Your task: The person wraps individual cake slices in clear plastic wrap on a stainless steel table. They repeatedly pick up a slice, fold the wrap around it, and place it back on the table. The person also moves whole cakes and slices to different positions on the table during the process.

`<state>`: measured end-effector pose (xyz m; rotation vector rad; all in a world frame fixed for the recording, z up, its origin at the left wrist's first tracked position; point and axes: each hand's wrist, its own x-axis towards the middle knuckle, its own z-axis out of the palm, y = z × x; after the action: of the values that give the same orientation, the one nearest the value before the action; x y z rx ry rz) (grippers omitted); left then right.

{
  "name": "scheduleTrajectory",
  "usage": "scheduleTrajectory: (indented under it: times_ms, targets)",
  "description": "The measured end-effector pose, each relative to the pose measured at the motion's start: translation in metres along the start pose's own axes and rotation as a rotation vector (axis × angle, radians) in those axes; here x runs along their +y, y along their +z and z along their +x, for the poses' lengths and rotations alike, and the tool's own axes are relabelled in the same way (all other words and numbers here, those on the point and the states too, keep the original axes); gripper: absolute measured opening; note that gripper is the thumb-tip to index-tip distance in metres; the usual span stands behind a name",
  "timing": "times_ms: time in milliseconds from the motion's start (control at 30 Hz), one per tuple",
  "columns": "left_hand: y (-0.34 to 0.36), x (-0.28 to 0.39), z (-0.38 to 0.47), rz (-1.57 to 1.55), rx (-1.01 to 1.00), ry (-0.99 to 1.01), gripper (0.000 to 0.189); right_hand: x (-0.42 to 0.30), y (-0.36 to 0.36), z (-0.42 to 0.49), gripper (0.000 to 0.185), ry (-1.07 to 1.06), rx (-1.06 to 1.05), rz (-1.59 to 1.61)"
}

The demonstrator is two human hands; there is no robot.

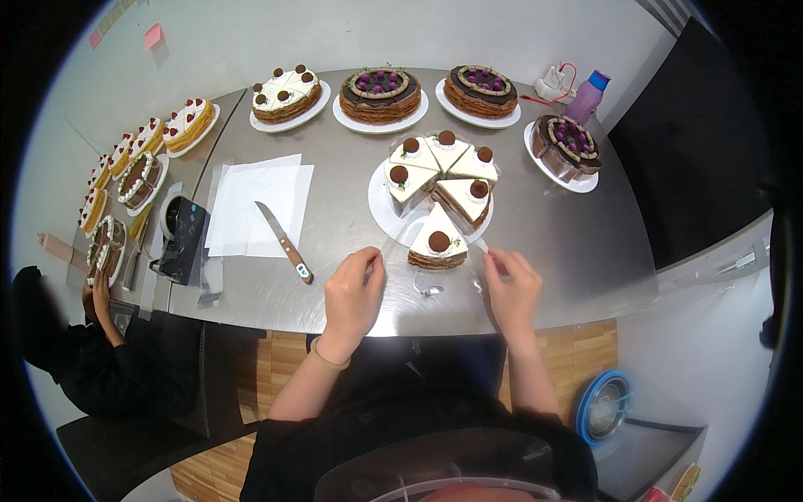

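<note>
A wedge of layered cake (pixel 437 231) with white topping and a brown ball lies in front of me, pulled out toward me from the rest of a cut white-topped cake (pixel 411 169). That cake stands on a white plate (pixel 378 201), with clear film around some of its slices. My left hand (pixel 353 285) pinches the film's edge left of the wedge. On the right, my right hand (pixel 514 285) pinches a clear plastic film (pixel 482 245) between thumb and fingertips. How far the film wraps the wedge is hard to see.
A wooden-handled knife (pixel 285 241) overlaps white paper sheets (pixel 251 194). Left of them sits a black tape dispenser (pixel 182 238). Whole cakes (pixel 381 91) on plates line the back, near a purple bottle (pixel 586 99). A co-worker's hands (pixel 100 295) touch a cake at far left.
</note>
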<state>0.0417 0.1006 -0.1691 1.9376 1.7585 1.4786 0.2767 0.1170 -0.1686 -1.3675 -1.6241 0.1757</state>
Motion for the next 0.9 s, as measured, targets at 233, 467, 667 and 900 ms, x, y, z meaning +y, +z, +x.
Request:
scheduleTrajectory:
  times_ms: [233, 467, 667, 900]
  targets:
    - [-0.003, -0.002, -0.006, -0.039, -0.022, 0.04, 0.011, 0.001, -0.005, -0.006, 0.011, 0.037, -0.01, 0.02]
    - [-0.011, 0.006, -0.017, -0.219, -0.185, -0.11, 0.009, -0.011, -0.012, -0.015, 0.009, 0.128, -0.091, 0.075]
    - [-0.006, 0.01, -0.016, -0.275, -0.256, -0.04, 0.012, -0.014, -0.006, -0.019, 0.009, 0.151, -0.135, 0.163]
    - [0.003, 0.012, -0.01, -0.312, -0.347, 0.01, 0.014, -0.012, 0.007, -0.023, 0.01, 0.227, -0.221, 0.288]
